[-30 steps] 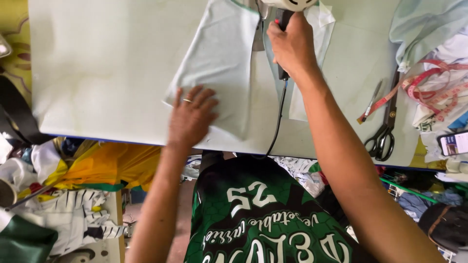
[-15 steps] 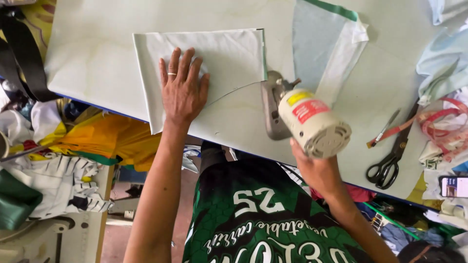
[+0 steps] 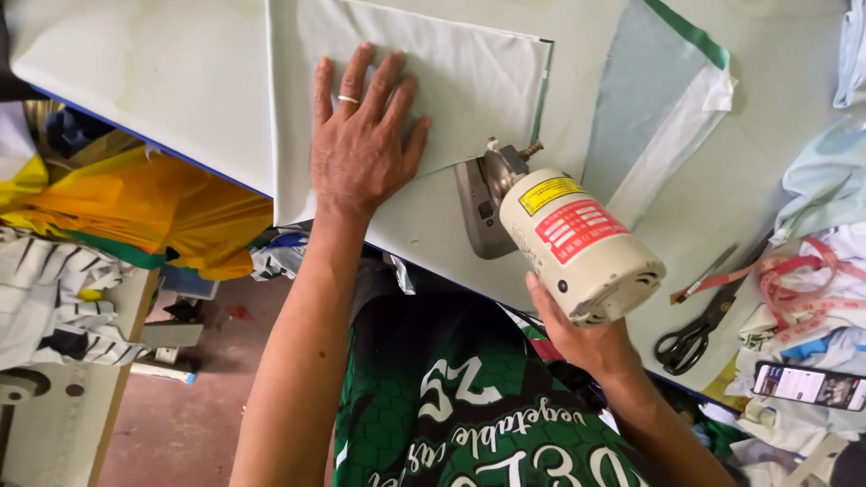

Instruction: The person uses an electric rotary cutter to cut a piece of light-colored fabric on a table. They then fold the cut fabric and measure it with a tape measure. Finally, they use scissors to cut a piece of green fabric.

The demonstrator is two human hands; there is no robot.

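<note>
The person stands at a pale cutting table (image 3: 162,63) and leans over its near edge. The left hand (image 3: 361,144) lies flat and fully open on a folded piece of pale fabric (image 3: 469,81), with the fingers spread and a ring on one finger; it grips nothing, it only presses the cloth down on the table. The near corner of this fabric hangs a little over the table edge. Just to the right of the fabric stands an electric cloth cutter (image 3: 568,243) with a cream round motor housing, a yellow and a red label on its side, and a grey base plate that rests on the table, touching the fabric's right edge or very near to it. The right hand (image 3: 577,334) is closed around the cutter from below and behind; the motor body hides most of the fingers. Further right lies another fabric piece with a green edge (image 3: 667,117). Near the right side of the table there are black scissors (image 3: 695,334), a red measuring tape (image 3: 794,289) and a phone (image 3: 812,383) on a heap of cloth.
</note>
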